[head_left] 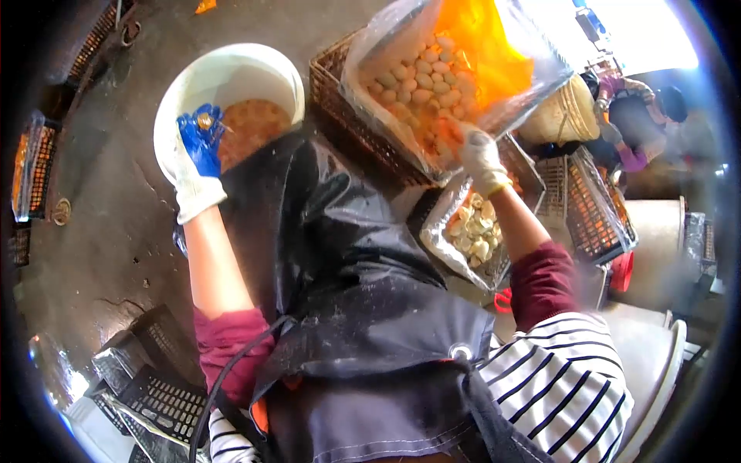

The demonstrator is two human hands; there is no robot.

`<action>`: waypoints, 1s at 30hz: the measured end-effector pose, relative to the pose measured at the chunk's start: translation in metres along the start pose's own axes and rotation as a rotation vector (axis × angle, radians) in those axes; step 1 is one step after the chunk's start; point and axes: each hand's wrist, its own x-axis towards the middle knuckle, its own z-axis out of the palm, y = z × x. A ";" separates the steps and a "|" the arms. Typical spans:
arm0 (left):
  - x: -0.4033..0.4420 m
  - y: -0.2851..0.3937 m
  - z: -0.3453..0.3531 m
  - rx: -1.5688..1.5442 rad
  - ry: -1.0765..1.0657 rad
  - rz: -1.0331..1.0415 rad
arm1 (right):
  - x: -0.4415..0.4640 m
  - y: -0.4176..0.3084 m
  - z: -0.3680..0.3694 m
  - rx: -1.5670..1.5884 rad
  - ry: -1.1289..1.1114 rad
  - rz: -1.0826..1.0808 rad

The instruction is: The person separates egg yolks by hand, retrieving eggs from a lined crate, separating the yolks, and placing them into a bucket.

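My left hand [202, 143], in a blue and white glove, is over the left side of a white bucket [299, 81]. Its fingers are curled around a small, shiny yellow-brown thing [204, 120], too small to name. Orange-brown liquid with rounded lumps [251, 123] lies in the bucket. My right hand [472, 150], in a white glove, reaches over the near right edge of a plastic-lined crate [328, 69] of pale eggs [424, 81]. Its fingers are blurred against orange material, so what they hold is hidden.
A smaller lined crate with pale, shell-like pieces [475, 231] sits below my right forearm. At the right are a beige bucket [567, 112], black crates [598, 204] and large tubs [648, 347]. Another person [637, 116] works at upper right. More crates [162, 401] stand lower left.
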 end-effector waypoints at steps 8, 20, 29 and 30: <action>-0.004 -0.001 -0.005 0.230 -0.103 -0.009 | 0.083 0.105 0.114 -1.026 -0.394 -0.028; -0.010 0.009 0.018 -0.039 0.081 0.120 | 0.093 0.082 0.078 -0.887 -0.930 -0.044; -0.027 0.025 0.027 0.149 0.106 0.133 | 0.132 -0.024 0.065 0.074 -0.487 0.035; -0.029 0.028 0.029 0.177 0.143 0.170 | 0.127 -0.071 0.056 0.496 -0.436 0.045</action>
